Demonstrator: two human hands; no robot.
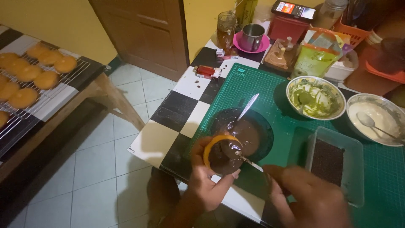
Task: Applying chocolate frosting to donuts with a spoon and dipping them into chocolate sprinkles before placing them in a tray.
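— Doughnut (221, 154), chocolate-coated, where is it?
— Pinched in the left hand (209, 180), at the worktop (162, 126) edge, just beside the dark bowl of chocolate (244, 131).
— And the right hand (310, 198)?
— Its grip is pressed around a thin utensil (249, 161) touching the glaze.
— Nearby?
— Green glaze bowl (315, 98), white glaze bowl (375, 118), sprinkles tub (333, 164).

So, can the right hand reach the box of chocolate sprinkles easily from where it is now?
Probably yes. The right hand hovers just beside the box of chocolate sprinkles, which is open on top, with nothing between them. But it holds a thin utensil on the donut.
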